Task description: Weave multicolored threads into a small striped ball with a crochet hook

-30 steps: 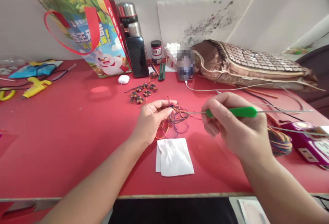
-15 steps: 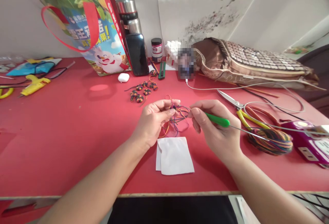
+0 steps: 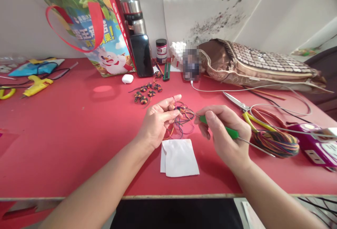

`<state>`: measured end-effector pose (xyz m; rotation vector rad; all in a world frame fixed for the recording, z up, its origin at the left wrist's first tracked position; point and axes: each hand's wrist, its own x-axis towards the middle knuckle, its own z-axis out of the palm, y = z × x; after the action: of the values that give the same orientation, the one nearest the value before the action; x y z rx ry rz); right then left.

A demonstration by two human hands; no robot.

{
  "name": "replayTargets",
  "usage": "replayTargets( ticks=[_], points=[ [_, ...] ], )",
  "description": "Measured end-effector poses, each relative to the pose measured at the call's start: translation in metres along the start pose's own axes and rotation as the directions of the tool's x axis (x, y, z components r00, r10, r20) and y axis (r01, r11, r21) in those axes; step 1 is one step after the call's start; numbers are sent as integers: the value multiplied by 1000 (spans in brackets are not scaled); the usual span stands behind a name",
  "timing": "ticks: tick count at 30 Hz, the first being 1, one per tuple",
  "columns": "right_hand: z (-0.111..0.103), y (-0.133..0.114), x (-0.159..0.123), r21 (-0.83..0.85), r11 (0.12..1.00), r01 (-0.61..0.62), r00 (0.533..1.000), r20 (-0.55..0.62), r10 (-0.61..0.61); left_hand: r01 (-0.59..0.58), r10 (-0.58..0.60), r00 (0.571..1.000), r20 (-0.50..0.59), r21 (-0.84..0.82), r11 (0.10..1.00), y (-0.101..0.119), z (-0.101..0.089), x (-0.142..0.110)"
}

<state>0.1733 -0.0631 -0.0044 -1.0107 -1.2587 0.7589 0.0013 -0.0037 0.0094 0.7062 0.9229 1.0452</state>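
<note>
My left hand (image 3: 155, 123) pinches a knotted bundle of thin multicoloured cord (image 3: 185, 111) between thumb and fingers, with loops hanging to the right and below. A pink strand passes by the raised fingertip. My right hand (image 3: 226, 130) is closed around a green-handled tool (image 3: 231, 132) with a long thin metal shaft slanting down to the right. A short metal tip also shows at its left end, close to the loops; whether it touches them I cannot tell. Below the cord lies a folded white paper or cloth (image 3: 181, 159). Small knotted cord balls (image 3: 143, 99) lie beyond my left hand.
Scissors (image 3: 244, 108), a wound cord bundle (image 3: 277, 143) and a purple power strip (image 3: 316, 145) lie at right. A phone (image 3: 142, 55), flask (image 3: 134, 15), carrier bag (image 3: 105, 39) and sequined bag (image 3: 271, 60) line the back. A yellow glue gun (image 3: 37, 85) lies left.
A finger of my left hand has lifted, with a pink strand by it. My right hand has shifted slightly right, and more of the green handle shows.
</note>
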Motion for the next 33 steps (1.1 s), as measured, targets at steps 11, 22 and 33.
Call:
replayTargets(
  ticks=[11,22,33],
  points=[
    [6,-4,8,91,992,-90,996,-19,92,12,-12,999,32,-2,1000,0,5,-6],
    [6,4,16,430,779,-456,889,180,422,34,-32,979,202,-7,999,-3,4,-12],
    [4,6,22,505,657,-560,829,332,451,52,-48,982,185,-19,998,-5,1,-7]
  ],
)
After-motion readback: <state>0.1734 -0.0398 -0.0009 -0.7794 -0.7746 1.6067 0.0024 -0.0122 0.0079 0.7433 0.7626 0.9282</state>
